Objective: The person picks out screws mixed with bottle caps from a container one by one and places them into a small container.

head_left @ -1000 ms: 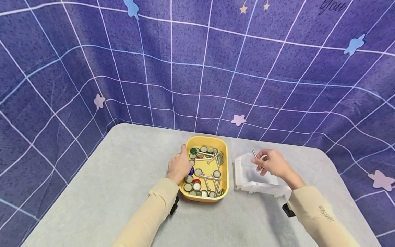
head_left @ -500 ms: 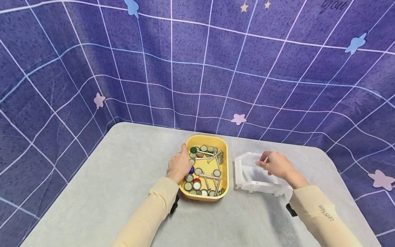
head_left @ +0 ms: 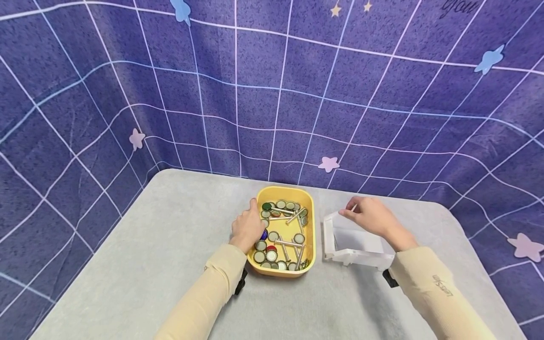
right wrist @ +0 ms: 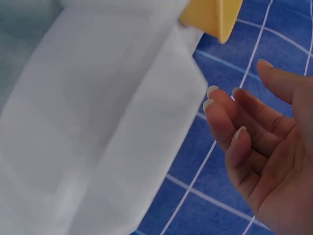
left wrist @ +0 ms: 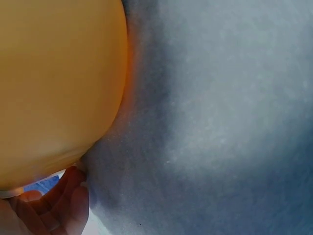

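My left hand (head_left: 246, 229) grips the left wall of a yellow bin (head_left: 311, 226); in the left wrist view, its curled fingers (left wrist: 68, 200) meet the bin's outer side (left wrist: 58, 88). Inside that bin lie several metal bottle caps (head_left: 272, 236) and several silver headed rods that look like bolts (head_left: 289, 243). My right hand (head_left: 371, 217) hovers over the back of a white translucent bin (head_left: 361, 258), holding nothing. Loosely bent fingers (right wrist: 220, 122) stand apart from the white bin's edge (right wrist: 161, 107) in the right wrist view. Part of the white bin's inside is hidden by the hand.
Both bins stand side by side on a grey table (head_left: 170, 255), a narrow gap between them. A purple-blue curtain (head_left: 263, 118) with a grid and stars hangs behind and around the table.
My right hand let go of a silver bolt-like rod, which dropped into the white bin. The hand then rose and shifted left, towards the back. The left hand stayed in place.
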Motion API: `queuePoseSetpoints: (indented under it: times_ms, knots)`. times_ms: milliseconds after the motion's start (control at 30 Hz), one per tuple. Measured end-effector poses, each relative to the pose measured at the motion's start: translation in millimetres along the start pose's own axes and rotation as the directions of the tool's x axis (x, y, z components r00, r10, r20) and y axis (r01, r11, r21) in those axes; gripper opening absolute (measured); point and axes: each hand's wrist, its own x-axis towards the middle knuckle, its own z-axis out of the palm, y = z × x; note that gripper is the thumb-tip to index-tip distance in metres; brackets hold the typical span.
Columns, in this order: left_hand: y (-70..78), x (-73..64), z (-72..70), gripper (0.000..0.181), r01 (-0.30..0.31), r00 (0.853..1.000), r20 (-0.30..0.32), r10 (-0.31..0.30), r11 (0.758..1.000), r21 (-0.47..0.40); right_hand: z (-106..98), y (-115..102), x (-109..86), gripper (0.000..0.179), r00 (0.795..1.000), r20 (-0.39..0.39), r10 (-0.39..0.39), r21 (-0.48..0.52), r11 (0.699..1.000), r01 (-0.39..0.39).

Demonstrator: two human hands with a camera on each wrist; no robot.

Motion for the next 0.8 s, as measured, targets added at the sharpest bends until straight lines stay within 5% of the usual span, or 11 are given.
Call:
queuePoseSetpoints:
  times_ms: [600,800]
  knots:
    - [1.0,-0.9,0.1,0.059,-0.006,1.0,0.006,0.005,1.0,0.015,26,-54,18.8,0.029,0.979,-0.012,-0.202,-0.129,0.971,0.199]
    - [1.2,-1.0,-1.0,0.06,-0.004,1.0,0.006,0.004,1.0,0.014,42,-74,20.4,0.035,0.975,0.056,-0.214,-0.18,0.959,0.221]
